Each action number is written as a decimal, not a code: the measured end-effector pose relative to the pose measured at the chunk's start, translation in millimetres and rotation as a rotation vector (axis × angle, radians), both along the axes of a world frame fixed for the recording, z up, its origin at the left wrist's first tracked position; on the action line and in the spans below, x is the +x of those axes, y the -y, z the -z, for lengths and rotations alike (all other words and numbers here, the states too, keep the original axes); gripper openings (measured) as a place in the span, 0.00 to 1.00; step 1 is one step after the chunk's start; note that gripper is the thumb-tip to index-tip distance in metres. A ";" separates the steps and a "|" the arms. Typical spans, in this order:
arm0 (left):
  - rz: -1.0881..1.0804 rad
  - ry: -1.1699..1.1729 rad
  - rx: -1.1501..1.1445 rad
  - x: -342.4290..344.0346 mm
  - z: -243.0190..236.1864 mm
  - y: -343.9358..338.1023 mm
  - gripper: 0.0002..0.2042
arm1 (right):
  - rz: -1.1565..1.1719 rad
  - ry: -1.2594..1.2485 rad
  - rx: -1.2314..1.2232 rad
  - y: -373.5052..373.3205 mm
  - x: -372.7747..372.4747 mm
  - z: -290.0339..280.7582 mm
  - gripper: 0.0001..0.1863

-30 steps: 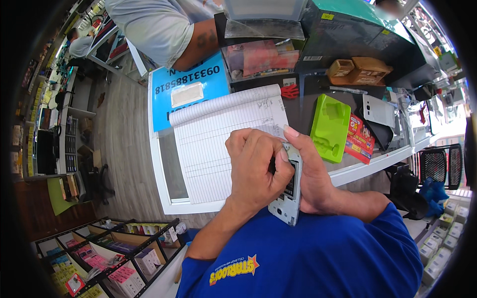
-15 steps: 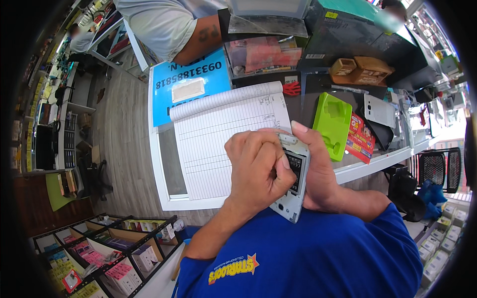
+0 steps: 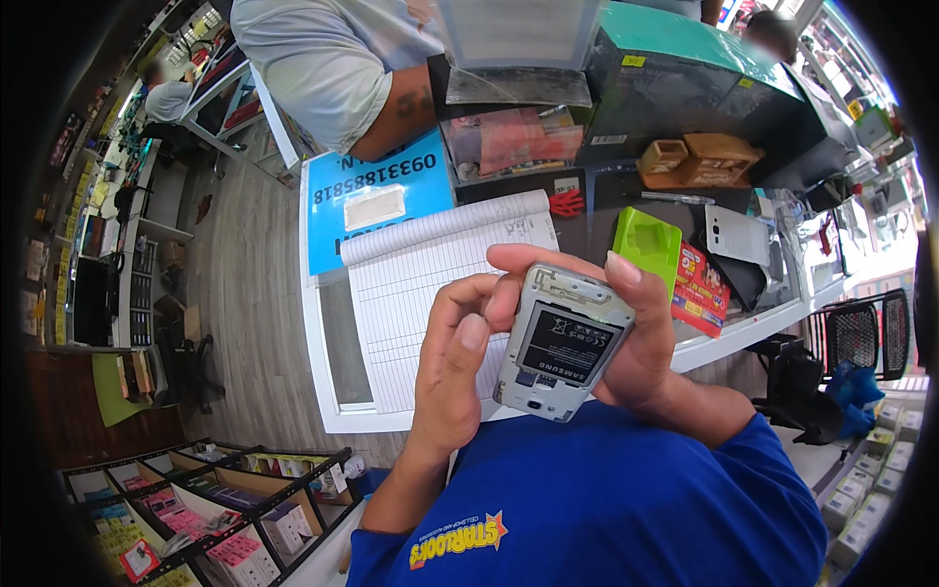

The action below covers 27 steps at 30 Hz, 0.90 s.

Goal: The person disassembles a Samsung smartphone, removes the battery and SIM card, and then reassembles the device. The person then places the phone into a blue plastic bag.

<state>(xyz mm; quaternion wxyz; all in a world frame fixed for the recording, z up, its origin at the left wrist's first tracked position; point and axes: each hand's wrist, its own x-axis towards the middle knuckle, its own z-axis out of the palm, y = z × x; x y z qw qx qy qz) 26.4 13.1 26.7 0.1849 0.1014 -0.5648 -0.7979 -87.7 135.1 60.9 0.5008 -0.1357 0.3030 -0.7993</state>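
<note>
In my right hand rests a white phone with its back off, the thumb along its right edge and a finger reaching past its top. The black battery sits in its bay, facing me. My left hand is close against the phone's left edge, fingers curled in with the thumb bent near them. Whether those fingers pinch something small is hidden. Behind the hands an open ruled notebook lies on the glass counter. A white phone back cover lies at the right on a dark flat thing.
Beside the phone are a lime-green plastic tray and a red printed card. Farther back stand a wooden holder, a large dark box and a clear case. Across the counter, a person's arm leans near a blue sign.
My left hand has drawn back left from over the battery to the phone's edge. The phone has turned its open back more toward me, so the whole battery now shows.
</note>
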 end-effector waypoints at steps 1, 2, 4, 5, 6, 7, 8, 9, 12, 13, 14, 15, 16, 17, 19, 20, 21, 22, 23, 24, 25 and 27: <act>0.007 0.011 0.041 1.3 -0.4 -1.8 0.22 | -0.022 -0.054 0.045 -0.2 -0.9 -1.1 0.49; 0.015 0.020 0.081 1.9 -0.6 -4.6 0.23 | -0.043 -0.079 0.056 -0.7 -1.7 -1.7 0.48; 0.015 0.044 0.125 3.3 -0.9 -7.5 0.24 | -0.053 -0.115 0.077 -0.2 -4.1 -1.0 0.48; 0.015 0.041 0.126 4.7 -1.0 -7.9 0.24 | -0.042 -0.126 0.087 0.6 -4.9 0.1 0.47; 0.027 0.045 0.128 6.7 -1.0 -7.2 0.23 | -0.038 -0.134 0.078 1.8 -5.9 1.7 0.47; 0.052 0.059 0.136 8.1 -0.1 -7.7 0.23 | -0.026 -0.140 0.107 3.9 -7.0 4.1 0.46; 0.117 0.060 0.122 12.0 -0.4 -3.4 0.20 | -0.016 -0.144 0.121 7.9 -8.4 7.2 0.45; 0.061 0.153 0.047 14.1 0.7 -1.3 0.20 | 0.008 -0.151 0.141 10.8 -10.3 10.5 0.44; -0.048 0.207 0.021 7.6 10.1 -1.6 0.19 | 0.105 -0.243 0.196 26.1 -14.2 25.6 0.32; -0.087 0.158 0.086 3.2 12.7 -1.2 0.16 | 0.188 -0.406 0.288 30.6 -16.7 30.2 0.29; -0.159 0.135 0.145 0.2 14.3 -1.2 0.16 | 0.254 -0.420 0.245 32.0 -16.8 34.8 0.27; -0.220 0.114 0.204 -2.5 15.4 0.0 0.17 | 0.314 -0.413 0.200 34.0 -17.6 38.5 0.22; -0.269 0.127 0.255 -3.0 14.2 5.8 0.17 | 0.348 -0.460 0.178 30.7 -19.4 41.8 0.20; -0.324 0.139 0.257 -3.4 13.6 13.3 0.17 | 0.335 -0.468 0.180 27.9 -20.4 44.3 0.17; -0.378 0.168 0.334 -2.6 11.7 35.9 0.16 | 0.347 -0.492 0.191 22.7 -21.0 46.6 0.12; -0.376 0.137 0.328 -2.0 12.2 47.9 0.16 | 0.322 -0.511 0.200 17.4 -20.8 46.2 0.10; -0.378 0.117 0.302 -2.0 14.1 60.0 0.18 | 0.295 -0.475 0.217 13.4 -19.7 46.0 0.10; -0.386 0.162 0.248 -2.3 14.7 75.3 0.18 | 0.252 -0.480 0.260 10.7 -20.4 45.4 0.10; -0.349 0.155 0.200 -3.2 15.2 89.9 0.19 | 0.259 -0.531 0.285 8.6 -19.0 45.1 0.11; -0.358 0.192 0.156 -5.8 15.8 102.4 0.19 | 0.231 -0.539 0.312 7.3 -18.7 44.8 0.11; -0.343 0.201 0.112 -8.9 16.4 113.5 0.20 | 0.208 -0.547 0.324 6.6 -17.5 44.7 0.12; -0.314 0.226 0.057 -9.6 15.0 130.8 0.20 | 0.162 -0.555 0.361 6.3 -15.2 45.2 0.12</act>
